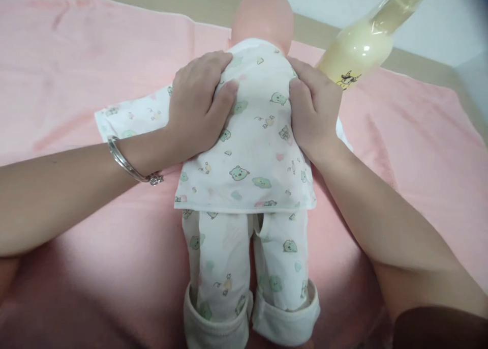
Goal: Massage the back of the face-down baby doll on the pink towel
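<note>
A baby doll lies on a pink cloth, its bald head at the far end and no face showing. It wears a white top with green bear and cloud prints, and matching trousers with turned-up cuffs. My left hand grips the doll's left-hand side in view, near the shoulder, thumb on the back. On the other side my right hand wraps around the upper body, thumb also on the top. A sleeve spreads out behind my left wrist; the other sleeve is mostly hidden.
The pink cloth covers the surface, with a beige edge and a white wall behind. A shiny pale yellow rounded object with a cow drawing and a clear, narrow upper part is at the back right. A silver bangle circles my left wrist.
</note>
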`<state>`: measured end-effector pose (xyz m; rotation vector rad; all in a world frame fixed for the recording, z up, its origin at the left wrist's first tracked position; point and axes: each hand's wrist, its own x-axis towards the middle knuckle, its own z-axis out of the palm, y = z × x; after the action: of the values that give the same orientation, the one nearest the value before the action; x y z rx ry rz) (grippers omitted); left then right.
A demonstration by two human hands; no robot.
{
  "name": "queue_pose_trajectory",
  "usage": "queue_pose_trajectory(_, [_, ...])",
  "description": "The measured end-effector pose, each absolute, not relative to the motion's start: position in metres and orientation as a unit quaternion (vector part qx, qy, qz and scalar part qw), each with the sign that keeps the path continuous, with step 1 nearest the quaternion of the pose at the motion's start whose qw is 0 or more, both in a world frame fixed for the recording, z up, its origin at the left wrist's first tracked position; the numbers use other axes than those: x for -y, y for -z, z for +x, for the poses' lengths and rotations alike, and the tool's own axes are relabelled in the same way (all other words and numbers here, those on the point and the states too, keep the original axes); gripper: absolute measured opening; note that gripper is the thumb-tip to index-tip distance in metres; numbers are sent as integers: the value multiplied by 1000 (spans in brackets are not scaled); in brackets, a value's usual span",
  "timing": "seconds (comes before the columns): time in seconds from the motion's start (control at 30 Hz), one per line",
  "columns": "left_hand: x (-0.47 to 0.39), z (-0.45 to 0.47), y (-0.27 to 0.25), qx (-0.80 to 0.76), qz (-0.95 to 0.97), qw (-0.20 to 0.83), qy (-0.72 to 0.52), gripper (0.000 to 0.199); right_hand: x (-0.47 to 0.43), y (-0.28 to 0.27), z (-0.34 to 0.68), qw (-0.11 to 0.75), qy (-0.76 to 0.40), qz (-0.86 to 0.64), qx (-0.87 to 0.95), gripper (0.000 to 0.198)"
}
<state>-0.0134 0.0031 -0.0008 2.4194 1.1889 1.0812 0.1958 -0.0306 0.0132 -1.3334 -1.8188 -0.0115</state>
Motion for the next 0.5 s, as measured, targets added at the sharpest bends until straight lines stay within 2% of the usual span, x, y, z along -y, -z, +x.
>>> queue_pose_trajectory(0.1, [-4, -13, 3, -398, 827, 107, -382, 55, 30, -12, 196, 434, 6, -522, 734, 22])
queue_pose_trajectory(0.27, [-2, -11, 3, -409, 819, 96, -389, 44, 30, -13, 196, 429, 6, -526, 734, 23])
queue_pose_trajectory(0.5, [-3, -11, 4, -406, 817, 95, -398, 44, 30, -13, 196, 433, 4, -527, 731, 24])
